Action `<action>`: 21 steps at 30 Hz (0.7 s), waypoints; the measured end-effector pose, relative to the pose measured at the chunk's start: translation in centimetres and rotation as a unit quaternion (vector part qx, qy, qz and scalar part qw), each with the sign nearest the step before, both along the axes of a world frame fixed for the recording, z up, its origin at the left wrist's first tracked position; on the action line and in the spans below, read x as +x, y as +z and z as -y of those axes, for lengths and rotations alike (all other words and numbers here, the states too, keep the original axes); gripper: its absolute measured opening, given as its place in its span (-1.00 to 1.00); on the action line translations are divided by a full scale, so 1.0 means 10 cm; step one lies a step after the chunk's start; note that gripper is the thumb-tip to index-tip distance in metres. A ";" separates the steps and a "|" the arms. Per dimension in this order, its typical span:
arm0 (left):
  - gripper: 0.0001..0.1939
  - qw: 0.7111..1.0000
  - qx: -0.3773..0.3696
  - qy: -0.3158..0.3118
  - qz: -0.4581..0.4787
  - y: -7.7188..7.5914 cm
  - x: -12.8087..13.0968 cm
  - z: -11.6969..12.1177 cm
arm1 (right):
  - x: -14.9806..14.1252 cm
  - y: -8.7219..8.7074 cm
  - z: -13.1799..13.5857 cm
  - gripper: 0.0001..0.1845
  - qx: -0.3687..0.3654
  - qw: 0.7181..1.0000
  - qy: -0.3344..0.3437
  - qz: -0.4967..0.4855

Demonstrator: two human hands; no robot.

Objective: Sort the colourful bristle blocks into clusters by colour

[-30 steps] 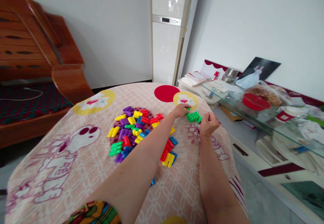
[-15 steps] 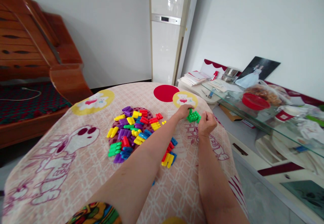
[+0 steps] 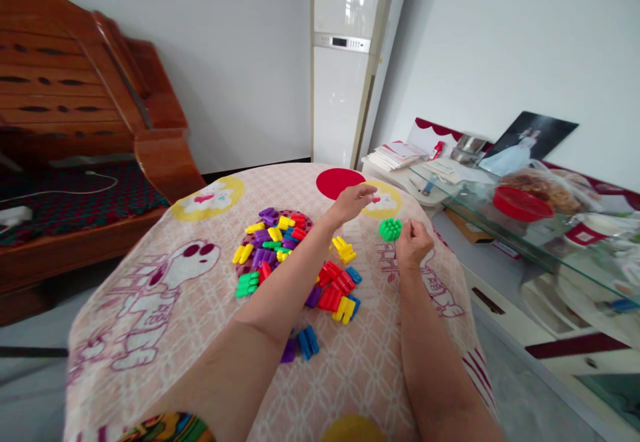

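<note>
My left hand (image 3: pixel 354 201) is raised over the far side of the table, its fingers stretched out and holding nothing. To its right, my right hand (image 3: pixel 415 243) is closed at the edge of a cluster of joined green building blocks (image 3: pixel 390 229), gripping its right side. The fingertips are partly hidden by the hand itself. Beneath and left of my left forearm lies a pile of loose plastic blocks, including purple blocks (image 3: pixel 263 257), red blocks (image 3: pixel 335 279), yellow blocks (image 3: pixel 344 249) and green blocks (image 3: pixel 247 284). The forearm hides part of the pile.
A patterned cloth covers the round table (image 3: pixel 200 335). On the right, a glass-topped cabinet (image 3: pixel 480 209) holds a red bowl (image 3: pixel 523 203), papers (image 3: pixel 395 155) and a photo (image 3: pixel 535 139). A wooden bench (image 3: pixel 165 155) stands at the left, a tall white appliance (image 3: pixel 340 102) behind.
My left hand has let go of the green cluster and moved up and left, fingers opening. My right hand stays at the cluster. The view has shifted slightly left.
</note>
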State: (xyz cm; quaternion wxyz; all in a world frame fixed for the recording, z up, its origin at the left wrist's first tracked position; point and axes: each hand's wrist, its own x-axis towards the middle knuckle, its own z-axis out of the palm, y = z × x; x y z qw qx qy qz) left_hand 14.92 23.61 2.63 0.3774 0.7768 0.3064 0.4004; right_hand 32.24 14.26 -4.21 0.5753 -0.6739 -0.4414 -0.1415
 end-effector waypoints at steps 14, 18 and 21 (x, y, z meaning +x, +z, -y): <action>-0.79 0.950 -0.044 0.201 -0.235 0.10 -2.25 0.80 | -0.43 -0.07 0.00 -0.64 -0.112 0.968 0.176 0.140; -0.76 0.931 0.000 0.201 -0.306 -0.10 -2.08 0.73 | -0.42 -0.07 0.03 -0.64 -0.132 0.965 0.172 0.149; -0.73 0.928 0.011 0.174 -0.329 -0.28 -1.97 0.68 | -0.40 -0.07 0.04 -0.65 -0.146 0.965 0.160 0.147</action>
